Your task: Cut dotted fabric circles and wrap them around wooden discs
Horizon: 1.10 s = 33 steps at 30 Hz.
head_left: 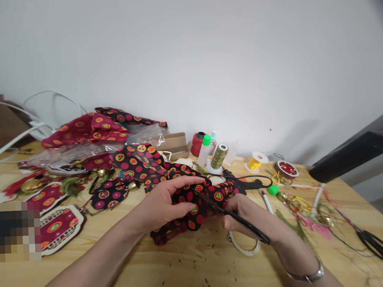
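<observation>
Black cloth with red, orange and green flower dots [194, 211] is bunched up in the middle of the table. My left hand [168, 201] grips it from the left, thumb and fingers closing on the folds. In my right hand [243, 213] are black-handled scissors [246, 228], their blades pointing up and left against the cloth. Where the blade tips end among the folds is hard to make out. A pale ring-shaped frame [247, 249] lies just under my right hand, partly covered by it. Small dark scraps are scattered on the wood below the cloth.
Behind the cloth stand a green-capped bottle [204, 150], an olive thread cone [219, 157] and a red spool [198, 144]. Yellow thread [256, 162], a second pair of scissors [375, 241] and tangled cords lie right. Patterned frames [60, 229] and maroon cloth [86, 129] lie left.
</observation>
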Tool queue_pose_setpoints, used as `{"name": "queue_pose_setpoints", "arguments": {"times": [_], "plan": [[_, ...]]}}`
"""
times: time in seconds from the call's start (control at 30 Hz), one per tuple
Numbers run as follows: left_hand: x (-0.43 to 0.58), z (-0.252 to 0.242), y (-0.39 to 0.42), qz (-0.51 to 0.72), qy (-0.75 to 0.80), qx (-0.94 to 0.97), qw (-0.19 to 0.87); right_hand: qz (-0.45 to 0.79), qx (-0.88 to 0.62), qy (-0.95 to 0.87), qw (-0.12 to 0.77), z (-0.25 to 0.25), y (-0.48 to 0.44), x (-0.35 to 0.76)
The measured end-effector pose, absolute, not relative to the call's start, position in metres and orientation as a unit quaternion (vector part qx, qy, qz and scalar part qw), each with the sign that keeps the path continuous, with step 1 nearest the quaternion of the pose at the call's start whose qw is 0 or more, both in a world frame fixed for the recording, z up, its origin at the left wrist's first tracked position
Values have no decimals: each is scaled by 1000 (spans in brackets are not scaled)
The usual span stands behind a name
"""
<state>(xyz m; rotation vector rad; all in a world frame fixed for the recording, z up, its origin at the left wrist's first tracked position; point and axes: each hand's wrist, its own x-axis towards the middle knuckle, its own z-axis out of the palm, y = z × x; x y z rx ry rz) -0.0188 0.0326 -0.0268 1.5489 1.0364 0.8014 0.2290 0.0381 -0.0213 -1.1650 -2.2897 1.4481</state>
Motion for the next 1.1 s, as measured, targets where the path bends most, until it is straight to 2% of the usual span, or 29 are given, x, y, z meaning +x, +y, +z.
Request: {"name": "queue_pose_setpoints", "arguments": {"times": [1.1], "plan": [[-23,-15,31,263,427,718,483,496,-391,-772,69,-23,38,231]]}}
